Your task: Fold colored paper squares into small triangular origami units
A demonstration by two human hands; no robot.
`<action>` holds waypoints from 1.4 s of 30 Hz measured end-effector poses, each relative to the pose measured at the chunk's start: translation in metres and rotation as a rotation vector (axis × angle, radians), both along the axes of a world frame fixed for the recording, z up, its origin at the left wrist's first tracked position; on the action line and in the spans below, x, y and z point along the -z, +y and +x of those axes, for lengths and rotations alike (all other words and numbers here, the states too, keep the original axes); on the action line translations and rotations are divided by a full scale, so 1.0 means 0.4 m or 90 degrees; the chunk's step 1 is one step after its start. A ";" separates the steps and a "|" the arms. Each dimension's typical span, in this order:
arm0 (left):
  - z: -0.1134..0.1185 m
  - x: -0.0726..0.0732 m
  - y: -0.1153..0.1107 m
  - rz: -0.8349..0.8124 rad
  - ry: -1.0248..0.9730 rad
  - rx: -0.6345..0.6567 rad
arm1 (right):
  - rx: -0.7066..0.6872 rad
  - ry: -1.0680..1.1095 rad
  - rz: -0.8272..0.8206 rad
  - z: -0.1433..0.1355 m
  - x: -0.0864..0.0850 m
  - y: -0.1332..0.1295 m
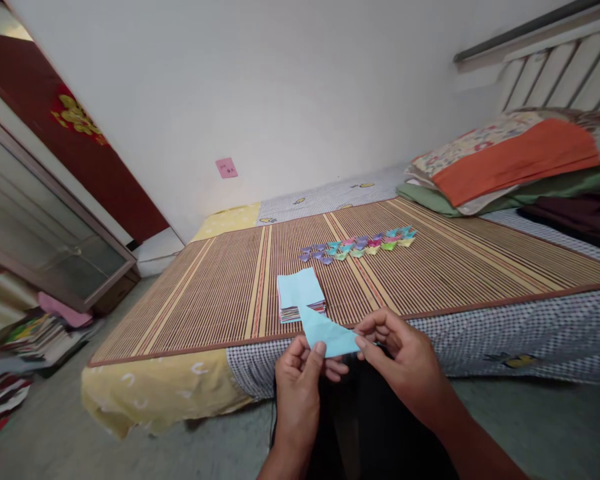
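Observation:
A light blue sheet of paper point(327, 333), folded into a triangle, is held between my two hands above the bed's front edge. My left hand point(303, 377) pinches its lower left part, thumb on top and fingers beneath. At the right corner, my right hand point(397, 353) grips the paper between thumb and index finger. Just behind the triangle lies a stack of square paper point(300, 288), with a light blue sheet on top and several colours showing along its side. Farther back, several small folded paper pieces point(360, 247) in purple, blue, pink, yellow and green sit in rows.
A striped bamboo mat point(220, 293) covers the bed. Folded bedding point(520, 160) is piled at the back right, beside a dark cloth point(575, 217). Magazines point(40, 340) lie stacked at the left, near a glass-panelled cabinet point(45, 200). The white wall point(290, 100) rises behind.

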State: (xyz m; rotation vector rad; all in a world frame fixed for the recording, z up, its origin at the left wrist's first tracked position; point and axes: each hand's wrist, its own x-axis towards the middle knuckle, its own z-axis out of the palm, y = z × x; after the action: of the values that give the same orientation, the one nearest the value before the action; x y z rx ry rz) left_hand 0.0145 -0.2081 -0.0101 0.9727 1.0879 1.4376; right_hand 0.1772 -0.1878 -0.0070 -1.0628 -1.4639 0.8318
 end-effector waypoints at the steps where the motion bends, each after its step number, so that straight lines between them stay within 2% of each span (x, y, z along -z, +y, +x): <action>1: -0.001 0.001 0.000 0.002 -0.004 -0.007 | -0.003 0.003 -0.006 0.002 0.001 0.001; 5: -0.008 0.007 0.000 0.012 -0.013 -0.040 | -0.007 -0.007 -0.021 0.016 0.004 0.009; 7: -0.016 0.006 0.001 0.015 0.002 -0.029 | -0.009 -0.026 -0.031 0.029 0.004 0.014; 12: -0.046 -0.005 0.006 0.046 0.036 0.109 | -0.039 -0.028 -0.037 0.042 -0.004 0.008; 17: -0.050 0.004 0.005 0.054 -0.067 0.218 | -0.157 0.065 -0.079 0.003 -0.030 -0.017; 19: -0.042 0.010 0.003 0.037 -0.116 0.237 | -0.205 0.118 -0.123 -0.014 -0.037 -0.021; 23: -0.028 0.014 0.000 -0.002 -0.199 0.265 | -0.225 0.178 -0.165 -0.030 -0.044 -0.018; 28: -0.023 0.014 0.002 -0.012 -0.221 0.294 | -0.263 0.201 -0.199 -0.031 -0.053 -0.016; 36: -0.033 0.041 0.004 0.008 -0.158 0.305 | -0.233 0.189 -0.195 -0.027 -0.060 -0.007; 42: -0.049 0.024 0.005 0.023 0.061 0.222 | -0.212 0.093 -0.170 -0.027 -0.046 -0.011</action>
State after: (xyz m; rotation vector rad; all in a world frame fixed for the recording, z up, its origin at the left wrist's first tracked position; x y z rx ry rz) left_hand -0.0053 -0.2062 -0.0198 1.2019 0.9087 1.1398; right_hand 0.1665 -0.1922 0.0113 -0.9400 -1.4523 1.3437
